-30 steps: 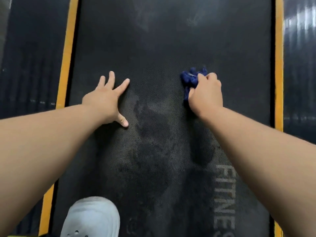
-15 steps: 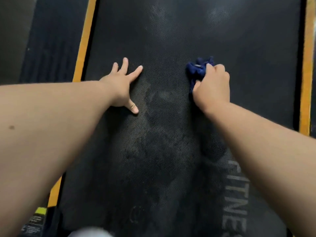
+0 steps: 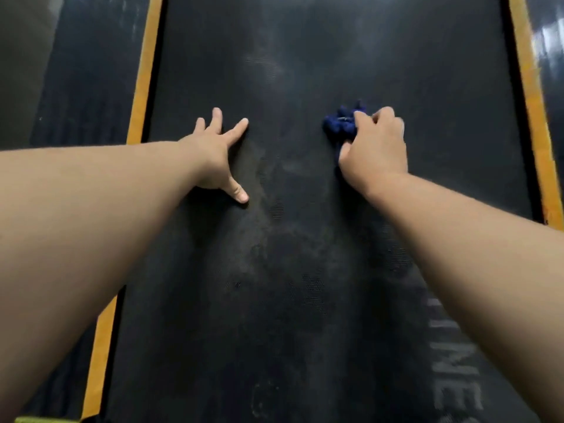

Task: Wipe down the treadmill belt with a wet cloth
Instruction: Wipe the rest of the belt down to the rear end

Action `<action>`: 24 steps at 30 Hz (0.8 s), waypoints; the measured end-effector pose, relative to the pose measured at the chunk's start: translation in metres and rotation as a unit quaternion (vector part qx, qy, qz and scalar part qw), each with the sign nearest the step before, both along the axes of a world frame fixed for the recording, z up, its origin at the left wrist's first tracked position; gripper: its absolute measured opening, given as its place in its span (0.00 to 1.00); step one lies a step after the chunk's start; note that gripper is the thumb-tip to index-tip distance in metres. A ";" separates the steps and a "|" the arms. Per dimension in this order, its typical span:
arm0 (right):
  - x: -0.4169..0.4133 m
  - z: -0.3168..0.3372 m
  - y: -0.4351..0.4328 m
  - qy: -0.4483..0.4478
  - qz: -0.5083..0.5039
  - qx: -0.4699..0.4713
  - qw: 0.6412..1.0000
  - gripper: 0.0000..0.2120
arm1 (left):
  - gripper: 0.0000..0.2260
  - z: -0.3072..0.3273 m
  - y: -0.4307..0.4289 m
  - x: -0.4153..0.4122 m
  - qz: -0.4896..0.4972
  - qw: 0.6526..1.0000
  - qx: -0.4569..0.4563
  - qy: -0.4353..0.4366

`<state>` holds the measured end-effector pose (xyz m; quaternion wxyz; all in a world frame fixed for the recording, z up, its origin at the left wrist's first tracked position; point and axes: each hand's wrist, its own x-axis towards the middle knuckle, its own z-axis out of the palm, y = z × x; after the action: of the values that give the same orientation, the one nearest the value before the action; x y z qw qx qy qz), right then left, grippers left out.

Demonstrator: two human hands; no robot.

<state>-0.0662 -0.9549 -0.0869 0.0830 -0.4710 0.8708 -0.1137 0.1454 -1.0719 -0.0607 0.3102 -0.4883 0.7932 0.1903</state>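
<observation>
Nearest the camera, both forearms [image 3: 91, 224] reached forward over the belt [image 3: 305, 346], which filled the middle of the view from near edge to far; pale lettering [image 3: 451, 370] ran along its right side, partly hidden under the right forearm; grey smears [image 3: 268, 245] lay between the arms, and whether they were damp streaks or dirt not yet lifted could not be told.

Further out, the left hand [image 3: 213, 154] lay flat on the belt with fingers spread wide and thumb out, holding nothing; it was probably planted there to carry the lean of the body and perhaps to keep the belt from sliding under the rubbing. Level with it and well apart, the right hand [image 3: 375, 148] had its fingers curled round the cloth [image 3: 338, 125], knuckles up; the blue cloth was bunched into a wad pressed on the belt, showing beyond and to the left of the fingers; bunching likely gave firmer pressure on one spot, at the cost of a narrow swath.

Beyond the hands the belt showed a paler haze, so by my judgement that stretch awaited wiping; yellow strips [image 3: 140, 96] edged the belt on both sides, with dark rails [image 3: 85, 87] outside them.
</observation>
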 end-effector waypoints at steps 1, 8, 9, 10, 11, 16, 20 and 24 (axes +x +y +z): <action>0.007 -0.006 -0.004 0.012 -0.007 -0.004 1.000 0.19 | 0.65 0.000 -0.001 0.000 -0.002 1.000 -0.001 -0.001; 0.018 -0.024 -0.001 0.025 0.043 -0.100 0.994 0.21 | 0.64 -0.010 -0.004 -0.002 -0.040 0.998 -0.037 -0.002; 0.023 -0.024 0.010 0.027 0.128 -0.109 0.985 0.20 | 0.65 -0.009 -0.004 -0.002 -0.041 0.998 -0.038 -0.004; 0.031 -0.026 0.020 0.021 0.219 -0.118 0.968 0.20 | 0.65 -0.008 -0.003 -0.002 -0.043 0.998 -0.042 -0.007; 0.035 -0.027 0.027 0.017 0.295 -0.103 0.950 0.20 | 0.65 -0.007 -0.002 -0.002 -0.045 0.998 -0.046 -0.009; -0.020 -0.020 -0.029 0.007 0.159 -0.075 0.984 0.18 | 0.64 -0.005 0.004 0.003 -0.035 0.997 -0.068 0.015; 0.019 -0.023 -0.011 0.000 0.187 -0.090 0.978 0.19 | 0.61 -0.007 0.010 0.011 -0.037 0.994 -0.099 0.043; 0.047 -0.017 0.025 -0.051 0.326 -0.088 0.940 0.20 | 0.61 -0.004 0.015 0.012 -0.036 0.993 -0.105 0.043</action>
<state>-0.0188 -0.9295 -0.1037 0.1178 -0.7280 0.6507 -0.1809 0.1574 -1.0572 -0.0642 0.2295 -0.4809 0.8383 0.1151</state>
